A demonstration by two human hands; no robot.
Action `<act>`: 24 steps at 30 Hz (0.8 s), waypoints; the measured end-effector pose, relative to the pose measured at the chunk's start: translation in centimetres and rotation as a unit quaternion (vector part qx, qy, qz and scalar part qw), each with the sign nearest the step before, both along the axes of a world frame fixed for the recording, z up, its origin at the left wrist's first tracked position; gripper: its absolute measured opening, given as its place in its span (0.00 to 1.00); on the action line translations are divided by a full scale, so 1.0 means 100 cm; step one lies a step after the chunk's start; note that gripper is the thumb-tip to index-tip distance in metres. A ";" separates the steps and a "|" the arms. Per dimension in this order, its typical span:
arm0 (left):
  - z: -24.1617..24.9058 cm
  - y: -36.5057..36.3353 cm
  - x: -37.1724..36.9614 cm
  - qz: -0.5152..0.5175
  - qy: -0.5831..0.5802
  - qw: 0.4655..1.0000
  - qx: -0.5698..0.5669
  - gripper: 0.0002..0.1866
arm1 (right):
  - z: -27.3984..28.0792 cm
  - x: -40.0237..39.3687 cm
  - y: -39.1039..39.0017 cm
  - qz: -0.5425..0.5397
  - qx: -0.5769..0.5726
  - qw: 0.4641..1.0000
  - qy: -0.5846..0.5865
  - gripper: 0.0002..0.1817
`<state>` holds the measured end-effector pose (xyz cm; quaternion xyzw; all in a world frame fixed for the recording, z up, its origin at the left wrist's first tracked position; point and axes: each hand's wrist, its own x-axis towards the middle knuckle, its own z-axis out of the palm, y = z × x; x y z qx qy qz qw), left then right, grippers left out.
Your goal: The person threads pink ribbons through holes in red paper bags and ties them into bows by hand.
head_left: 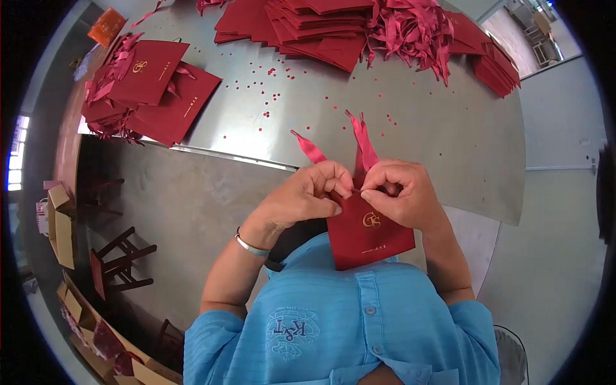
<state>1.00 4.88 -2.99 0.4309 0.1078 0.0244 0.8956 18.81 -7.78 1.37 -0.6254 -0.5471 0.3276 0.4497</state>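
The left hand (298, 196) is curled almost closed, its thumb and bent fingers on the upper left corner of a small, flat, dark-red paper bag with gold lettering (372, 239). The right hand (399, 192), fingers folded in, pinches at the top edge of that same bag with thumb and forefinger. The two hands nearly meet — whether paper or ribbon lies between the fingertips is too small to tell.

The bag is held just in front of the person's light-blue, short-sleeved, buttoned shirt (410, 308). Glossy pink ribbons (366, 149) reach up past its top edge: one behind the left hand, the others between the hands.

Beyond the bag spreads a smooth, grey counter (462, 141), sprinkled with tiny round red dots (266, 114). Well beyond the bag lie fanned stacks of flat red bags (308, 29) — with a tangled heap of pink ribbons (410, 32) beside them. A loose pile of gold-printed red bags (151, 70) lies beyond the bag and to its left. Well to the bag's left, on the grey floor (186, 199), are a reddish-brown wooden stool (97, 276) and, farther out, open brown cardboard boxes (64, 239).
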 end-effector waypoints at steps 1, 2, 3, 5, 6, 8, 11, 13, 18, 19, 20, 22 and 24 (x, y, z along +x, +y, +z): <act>-0.001 0.000 0.000 0.003 0.001 1.000 -0.002 0.20 | 0.000 0.000 0.000 0.001 0.003 1.000 0.000 0.04; -0.002 0.001 0.000 0.005 0.002 1.000 -0.003 0.20 | 0.000 0.000 0.000 0.001 0.003 1.000 0.000 0.04; -0.003 0.000 0.000 0.005 0.002 1.000 -0.004 0.20 | -0.001 0.000 0.000 -0.001 0.000 1.000 -0.002 0.04; -0.003 0.000 0.000 0.013 0.010 1.000 -0.002 0.20 | -0.002 0.001 0.000 -0.003 -0.003 1.000 -0.004 0.04; 0.000 -0.001 0.000 0.012 0.010 1.000 -0.002 0.20 | -0.003 0.002 0.000 -0.006 -0.003 1.000 -0.004 0.04; 0.006 -0.002 0.001 0.033 0.042 0.998 0.030 0.20 | -0.004 0.004 -0.001 -0.011 -0.003 1.000 -0.004 0.04; 0.005 -0.006 0.001 0.064 0.061 0.993 0.076 0.19 | -0.005 0.006 -0.001 -0.017 -0.005 1.000 0.018 0.04; 0.006 -0.007 0.000 0.067 0.068 0.993 0.073 0.19 | -0.005 0.005 -0.002 -0.019 0.002 0.999 0.034 0.04; 0.001 -0.011 0.001 0.087 0.092 0.986 0.106 0.18 | -0.003 0.003 -0.004 -0.020 0.015 0.999 0.039 0.04; 0.000 -0.011 0.001 0.085 0.086 0.988 0.096 0.18 | -0.003 0.003 -0.005 -0.019 0.017 0.999 0.041 0.04; 0.000 -0.011 0.001 0.083 0.080 0.990 0.086 0.18 | -0.004 0.003 -0.005 -0.019 0.017 0.999 0.041 0.04; 0.000 -0.012 0.001 0.085 0.083 0.989 0.088 0.18 | -0.006 0.003 -0.005 -0.019 0.018 0.999 0.036 0.04; 0.003 -0.012 0.002 0.087 0.085 0.988 0.091 0.17 | -0.007 0.002 -0.004 -0.023 0.019 0.999 0.031 0.04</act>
